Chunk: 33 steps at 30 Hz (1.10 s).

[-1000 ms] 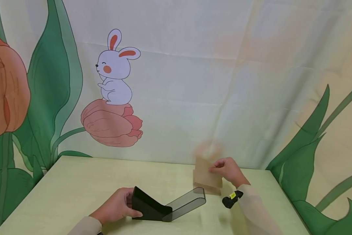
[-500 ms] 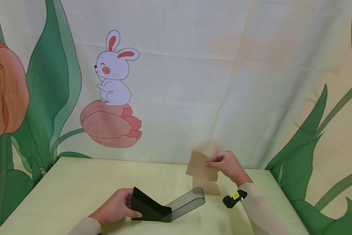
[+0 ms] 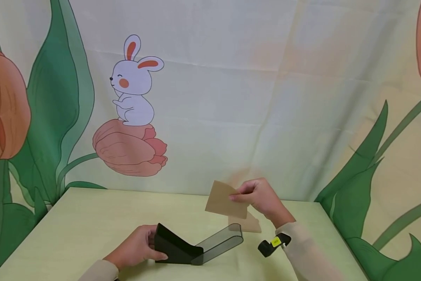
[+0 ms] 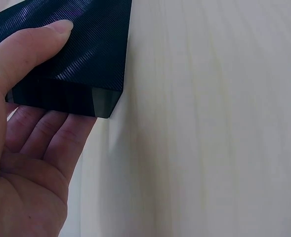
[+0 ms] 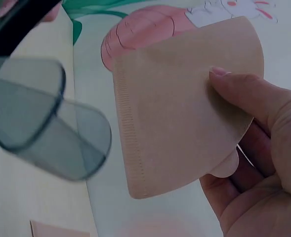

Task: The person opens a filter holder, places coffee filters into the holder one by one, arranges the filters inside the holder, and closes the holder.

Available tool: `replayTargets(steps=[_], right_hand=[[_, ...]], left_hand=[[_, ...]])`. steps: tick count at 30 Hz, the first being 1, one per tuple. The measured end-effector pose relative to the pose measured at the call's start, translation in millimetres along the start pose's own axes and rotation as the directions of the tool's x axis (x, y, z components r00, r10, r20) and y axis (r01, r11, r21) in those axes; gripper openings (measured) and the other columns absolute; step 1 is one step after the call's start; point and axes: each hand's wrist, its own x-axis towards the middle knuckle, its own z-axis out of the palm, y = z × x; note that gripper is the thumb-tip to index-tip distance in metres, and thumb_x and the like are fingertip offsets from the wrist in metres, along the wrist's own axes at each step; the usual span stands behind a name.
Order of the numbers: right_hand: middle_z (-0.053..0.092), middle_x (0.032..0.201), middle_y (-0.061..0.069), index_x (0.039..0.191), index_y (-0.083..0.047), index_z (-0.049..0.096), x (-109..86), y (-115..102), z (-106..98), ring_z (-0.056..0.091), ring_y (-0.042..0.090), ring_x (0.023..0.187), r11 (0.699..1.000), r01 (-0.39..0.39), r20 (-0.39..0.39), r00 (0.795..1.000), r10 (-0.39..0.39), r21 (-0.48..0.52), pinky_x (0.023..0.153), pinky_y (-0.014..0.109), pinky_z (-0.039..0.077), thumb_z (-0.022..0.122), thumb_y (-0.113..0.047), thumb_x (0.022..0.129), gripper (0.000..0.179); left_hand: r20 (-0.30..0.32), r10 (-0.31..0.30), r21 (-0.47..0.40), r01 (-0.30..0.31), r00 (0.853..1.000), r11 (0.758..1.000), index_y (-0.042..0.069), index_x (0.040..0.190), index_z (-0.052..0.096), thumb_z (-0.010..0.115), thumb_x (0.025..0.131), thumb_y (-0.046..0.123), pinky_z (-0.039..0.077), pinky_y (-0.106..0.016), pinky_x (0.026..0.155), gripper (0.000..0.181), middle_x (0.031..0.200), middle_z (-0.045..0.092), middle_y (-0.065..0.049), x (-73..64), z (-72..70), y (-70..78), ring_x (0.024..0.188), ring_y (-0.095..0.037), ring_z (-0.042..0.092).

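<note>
My left hand grips the black wedge end of a holder lying on the pale green table, thumb on top and fingers under it. The holder's smoky translucent tray points right and slightly up. My right hand pinches a brown paper filter in the air above and just behind the tray's open end. The filter is flat and fan-shaped with a crimped seam. More brown filters lie on the table behind the tray.
A cloth backdrop printed with a rabbit and tulips hangs right behind the table's far edge. A black wrist camera with a yellow label sits on my right forearm. The table's right edge runs near my right sleeve.
My right hand has lifted one filter off the stack and carried it up and to the left, toward the tray's open end. The left hand stays on the holder.
</note>
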Motion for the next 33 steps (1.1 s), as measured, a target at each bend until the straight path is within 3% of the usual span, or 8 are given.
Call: replayTargets(steps=[9,33], right_hand=[[0.074,0.075,-0.006,0.084,-0.004,0.080,-9.2,-17.7,25.0,0.059,0.010,0.070,0.996,0.070,0.082,0.994,-0.075,0.055,0.065,0.024,0.050,0.091,-0.018,0.077,0.018],[0.076,0.081,-0.002,0.085,-0.006,0.081,-16.1,-25.1,77.5,0.064,0.010,0.071,0.987,0.067,0.159,0.983,-0.091,0.148,0.067,0.024,0.054,0.091,-0.016,0.077,0.016]], left_hand=[[-0.002,0.001,-0.008,-0.001,1.000,1.000,0.006,0.114,0.070,0.092,0.074,0.010,0.059,-0.023,0.082,0.045,0.110,0.078,-0.011,-0.9,-0.2,-2.1,0.097,-0.021,0.074],[-0.018,-0.010,0.014,0.011,1.000,1.000,0.006,0.112,0.070,0.093,0.073,0.011,0.059,-0.023,0.082,0.046,0.108,0.078,-0.010,1.9,1.0,-2.4,0.095,-0.022,0.074]])
